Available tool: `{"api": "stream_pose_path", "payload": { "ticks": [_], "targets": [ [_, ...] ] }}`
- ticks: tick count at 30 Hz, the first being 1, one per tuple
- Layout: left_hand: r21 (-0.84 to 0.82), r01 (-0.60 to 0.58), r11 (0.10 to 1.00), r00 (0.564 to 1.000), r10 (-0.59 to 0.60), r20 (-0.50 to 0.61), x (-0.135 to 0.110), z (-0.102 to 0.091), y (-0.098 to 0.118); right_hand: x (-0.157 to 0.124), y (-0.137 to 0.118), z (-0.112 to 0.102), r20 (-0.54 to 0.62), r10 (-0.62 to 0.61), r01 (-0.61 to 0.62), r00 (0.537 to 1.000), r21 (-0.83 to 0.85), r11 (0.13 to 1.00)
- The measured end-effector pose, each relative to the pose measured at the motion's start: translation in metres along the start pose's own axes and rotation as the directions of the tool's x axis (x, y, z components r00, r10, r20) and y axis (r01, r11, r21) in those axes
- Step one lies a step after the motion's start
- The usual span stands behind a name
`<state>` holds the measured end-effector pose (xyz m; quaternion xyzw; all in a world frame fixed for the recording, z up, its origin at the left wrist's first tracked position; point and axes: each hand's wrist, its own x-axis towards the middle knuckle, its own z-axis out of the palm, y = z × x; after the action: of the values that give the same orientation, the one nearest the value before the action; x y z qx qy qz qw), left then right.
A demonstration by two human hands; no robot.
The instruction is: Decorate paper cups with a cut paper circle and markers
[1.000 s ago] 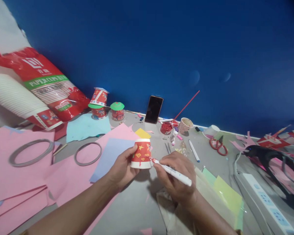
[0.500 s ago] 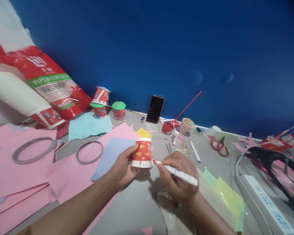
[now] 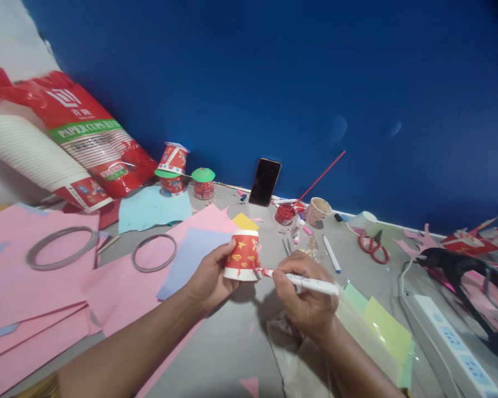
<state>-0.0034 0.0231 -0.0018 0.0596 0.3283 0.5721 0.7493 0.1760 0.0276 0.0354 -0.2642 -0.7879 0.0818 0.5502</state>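
My left hand (image 3: 213, 273) is closed around the side of a red paper cup (image 3: 244, 255), held upside down with its white rim at the bottom. Gold stars and clouds are printed on it, and red marks show on the rim. Between the fingers of my right hand (image 3: 309, 298) is a white marker (image 3: 313, 284). Its red tip meets the lower right edge of the cup. A cloth (image 3: 290, 354) lies under my right wrist.
Pink paper (image 3: 124, 298) with two grey rings (image 3: 153, 270) covers the left side. Behind stand decorated cups (image 3: 203, 185), a phone (image 3: 265, 182) and a red paint jar (image 3: 285, 214). Scissors (image 3: 373, 249), a power strip (image 3: 452, 340) and a bag of paper cups (image 3: 95, 132) flank the table.
The marker has turned to lie flatter, with its back end swung up and to the right. My left hand keeps hold of the cup. The whole view has shifted slightly.
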Motion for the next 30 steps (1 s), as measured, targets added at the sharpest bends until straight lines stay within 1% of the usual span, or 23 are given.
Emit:
{"api": "stream_pose_path", "payload": {
  "ticks": [5,10,15,19,22,26,30],
  "targets": [
    [0.002,-0.017,1.000,1.000,0.018,-0.020,-0.0013,0.0031,0.0008,-0.0018,0.0010,-0.0006,0.049,0.012,-0.013,0.999,0.019,1.000],
    [0.037,-0.024,0.999,1.000,0.025,-0.007,-0.0005,0.0034,0.0004,-0.0029,0.0022,-0.0001,0.011,0.017,-0.017,1.000,0.030,0.999],
    [0.013,-0.034,0.999,0.999,0.034,0.003,0.0001,0.0011,-0.0007,-0.0050,0.0035,0.0000,0.055,0.056,-0.059,0.997,0.049,0.997],
    [0.035,-0.032,0.999,0.998,0.034,-0.043,-0.0003,0.0017,-0.0009,-0.0057,0.0043,-0.0006,0.070,0.080,-0.085,0.994,0.061,0.995],
    [0.041,-0.053,0.998,0.994,0.057,-0.088,-0.0004,0.0034,-0.0008,-0.0052,0.0048,-0.0003,0.066,0.079,-0.083,0.995,0.058,0.995],
    [0.040,-0.057,0.998,0.995,0.060,-0.077,-0.0003,0.0053,-0.0008,-0.0053,0.0057,0.0001,0.047,0.078,-0.081,0.996,0.054,0.995],
    [0.042,-0.066,0.997,0.995,0.069,-0.077,-0.0001,0.0061,-0.0008,-0.0071,0.0074,-0.0009,0.072,0.088,-0.091,0.994,0.047,0.995]
  ]
}}
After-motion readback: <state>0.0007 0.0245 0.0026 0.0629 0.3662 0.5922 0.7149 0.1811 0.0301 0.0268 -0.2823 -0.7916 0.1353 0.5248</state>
